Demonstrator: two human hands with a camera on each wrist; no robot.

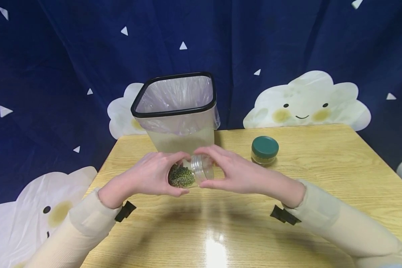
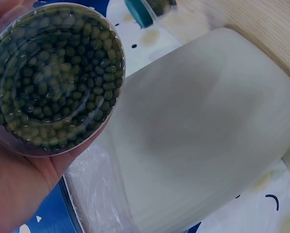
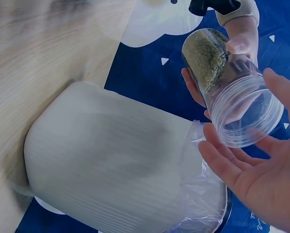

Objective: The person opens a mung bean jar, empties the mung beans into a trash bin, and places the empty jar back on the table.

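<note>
My left hand (image 1: 154, 173) grips a clear jar (image 3: 227, 82) around its body, holding it sideways above the table. Green mung beans (image 2: 62, 82) fill the part near the jar's base; along its length they lie on the lower side. The jar's ringed, see-through end (image 3: 247, 114) points toward my right hand (image 1: 232, 169), whose thumb and fingers curve around that end. Whether a clear lid covers this end I cannot tell. Behind and right of my right hand stands a second jar (image 1: 264, 150) with a dark green lid, upright on the table.
A pale bin (image 1: 184, 137) with a black rim and a clear plastic liner stands at the table's back left, just beyond my hands. The wooden table (image 1: 321, 171) extends right and toward me. A dark blue curtain (image 1: 254, 37) with clouds hangs behind.
</note>
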